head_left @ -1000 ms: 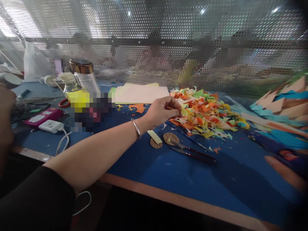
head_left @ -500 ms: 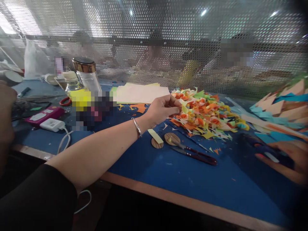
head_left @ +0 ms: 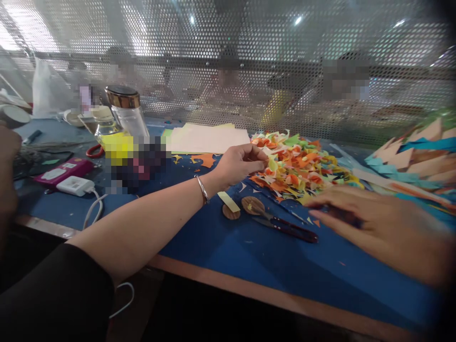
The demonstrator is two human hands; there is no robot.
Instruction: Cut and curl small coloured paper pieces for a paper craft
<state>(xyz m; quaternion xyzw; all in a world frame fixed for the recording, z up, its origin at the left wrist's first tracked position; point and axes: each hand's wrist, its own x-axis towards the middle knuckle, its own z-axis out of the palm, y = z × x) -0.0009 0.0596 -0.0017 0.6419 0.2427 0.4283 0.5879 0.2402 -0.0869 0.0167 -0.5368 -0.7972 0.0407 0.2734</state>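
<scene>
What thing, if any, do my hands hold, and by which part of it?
Your left hand is curled beside a pale yellow paper scrap; whether it grips the scrap's edge is unclear. Your right hand is too blurred to tell.

a hand could pass in front of the snips; the paper heap blocks behind.

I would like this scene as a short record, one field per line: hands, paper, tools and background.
Left hand: fingertips at left side of paper pile; grip unclear
Right hand: blurred, right of the snips; grip unclear
Paper pile: loose cut pieces, many colours
Snips: on blue table, near wooden discs
Wooden discs: two; pale strip on the left one
Sheets: stacked beyond the left hand
Background: perforated screen
</scene>
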